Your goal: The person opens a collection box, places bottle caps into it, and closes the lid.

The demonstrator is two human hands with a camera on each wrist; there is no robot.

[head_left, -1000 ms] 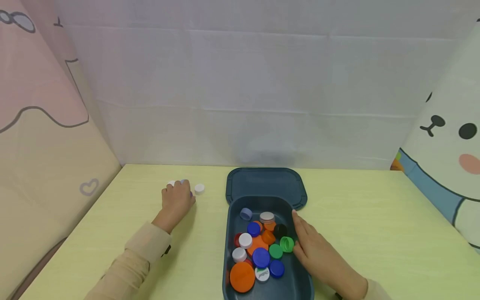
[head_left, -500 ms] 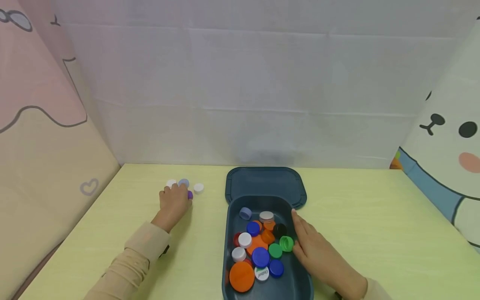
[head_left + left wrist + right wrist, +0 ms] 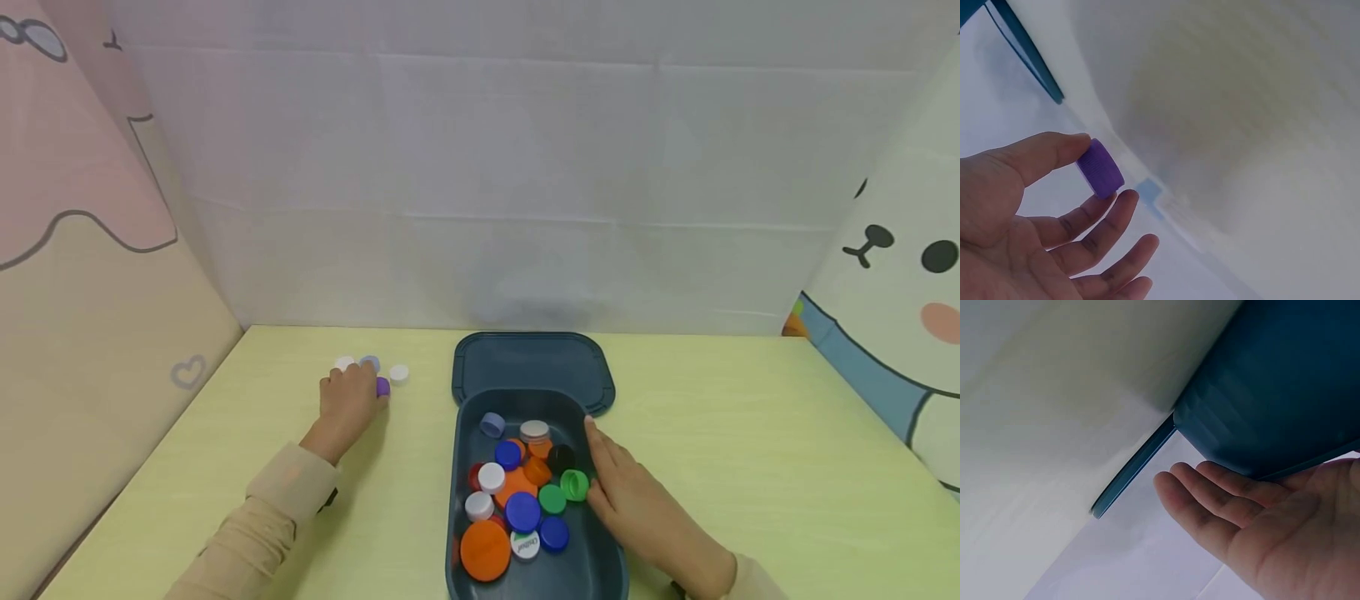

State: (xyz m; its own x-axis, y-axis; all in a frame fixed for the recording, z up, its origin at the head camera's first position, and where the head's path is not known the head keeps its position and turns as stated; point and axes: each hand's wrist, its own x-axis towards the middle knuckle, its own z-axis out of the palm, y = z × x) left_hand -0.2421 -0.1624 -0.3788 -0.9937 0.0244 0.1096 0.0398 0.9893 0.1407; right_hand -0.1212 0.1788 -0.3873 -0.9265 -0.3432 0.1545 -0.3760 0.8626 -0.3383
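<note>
Most of the caps [image 3: 522, 512] are in the box [image 3: 581, 575], and the right hand [image 3: 647, 512] rests at its right side, fingers extended, clamped on nothing. Left of the box, the left hand [image 3: 349, 408] pinches the purple cap [image 3: 1101, 169] between thumb and fingers. Beside and beyond it, two white caps [image 3: 399, 374] and a blue cap [image 3: 370, 362] lie on the tabletop [image 3: 750, 467], the lid [image 3: 534, 362] is off at the box's far end, and cap transfer appears unfinished.

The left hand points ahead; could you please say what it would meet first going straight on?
Probably the pale blue cap past the purple cap the left hand pinches; depth is unclear.
</note>
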